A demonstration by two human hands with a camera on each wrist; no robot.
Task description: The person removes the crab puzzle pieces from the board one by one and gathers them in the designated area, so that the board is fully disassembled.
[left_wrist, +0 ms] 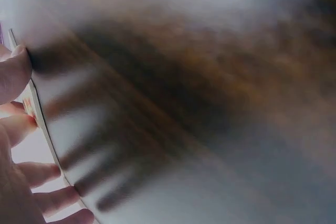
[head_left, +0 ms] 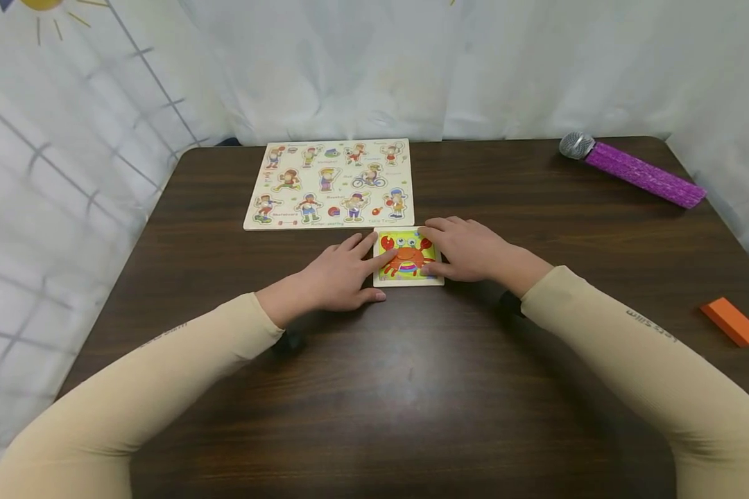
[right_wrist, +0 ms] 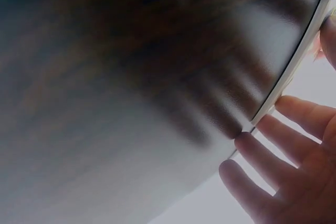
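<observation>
Red crab picture (head_left: 410,257) lies flat on the brown bench (head_left: 412,395), just below a big board (head_left: 331,190) of sporty kids. The person's left grip (head_left: 340,277) is loose, fingers (head_left: 379,262) spread, one touching the crab. The right grip (head_left: 471,251) is loose too, fingertips resting on the picture's right side.

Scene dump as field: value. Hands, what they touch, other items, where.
surface: dark brown table
center item: small crab picture board, pale frame, lying flat
left hand: at the crab board's left side, index finger reaching onto the picture
right hand: at its right side, thumb and fingers on the edge
behind, to the left: larger pale board with cartoon figures
far right: microphone, purple handle, silver head
near right edge: orange block
</observation>
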